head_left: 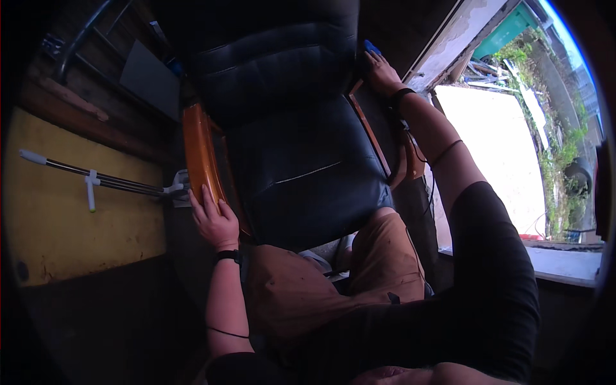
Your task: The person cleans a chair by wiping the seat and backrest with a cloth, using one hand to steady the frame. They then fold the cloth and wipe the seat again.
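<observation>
A black leather office chair (295,160) with a tall padded backrest (276,64) faces me, close in front of my knees. On the front end of its orange-brown wooden left armrest (201,147) rests my left hand (216,221), fingers spread and holding nothing. My right hand (384,74) reaches far forward to the right edge of the backrest, its fingers over a blue cloth (371,47). Most of the cloth is hidden under them. The right armrest (410,160), also wooden, lies partly behind my right forearm.
At the left a long-handled tool with a grey grip (93,179) leans near a yellow panel (96,218). A grey flat board (151,78) stands behind the chair's left side. To the right, a bright opening shows a large white panel (491,154), plants and a green container (507,32).
</observation>
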Motion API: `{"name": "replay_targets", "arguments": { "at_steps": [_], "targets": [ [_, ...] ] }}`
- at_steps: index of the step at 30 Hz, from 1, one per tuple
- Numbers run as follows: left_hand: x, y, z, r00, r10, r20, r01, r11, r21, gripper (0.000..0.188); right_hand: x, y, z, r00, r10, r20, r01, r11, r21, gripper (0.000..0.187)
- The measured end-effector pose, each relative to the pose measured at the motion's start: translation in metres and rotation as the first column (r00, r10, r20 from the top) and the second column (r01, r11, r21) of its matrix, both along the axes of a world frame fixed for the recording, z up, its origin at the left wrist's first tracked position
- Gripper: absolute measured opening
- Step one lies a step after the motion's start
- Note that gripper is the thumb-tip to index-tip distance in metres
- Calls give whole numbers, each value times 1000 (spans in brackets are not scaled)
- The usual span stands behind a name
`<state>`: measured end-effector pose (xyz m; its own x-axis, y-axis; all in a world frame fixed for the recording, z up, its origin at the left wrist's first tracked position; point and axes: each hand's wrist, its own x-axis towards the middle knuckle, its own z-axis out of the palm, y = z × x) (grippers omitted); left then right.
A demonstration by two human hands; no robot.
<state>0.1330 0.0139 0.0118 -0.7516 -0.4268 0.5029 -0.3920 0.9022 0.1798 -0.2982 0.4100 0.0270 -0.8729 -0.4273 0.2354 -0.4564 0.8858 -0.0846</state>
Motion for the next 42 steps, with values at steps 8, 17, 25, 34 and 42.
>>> {"name": "replay_targets", "arguments": {
  "at_steps": [8,17,25,34,42],
  "targets": [
    [-6,6,2,998,-48,-37,48,999,9,54,-45,-11,17,962,-74,262,129,971,-201,44],
    [-18,12,-2,996,-57,-72,56,998,-14,53,1,72,9,908,-114,403,321,806,-497,57],
    [-10,-1,-7,997,-40,-72,36,998,-51,51,163,138,-14,622,226,750,733,171,-659,58],
    [-7,-3,-11,996,-53,-72,47,995,-88,51,213,142,-25,739,-65,671,667,216,-713,46],
    [-8,-1,-7,997,-41,-65,37,997,-61,53,280,151,-64,624,142,768,781,-89,-618,44]
  ]
}}
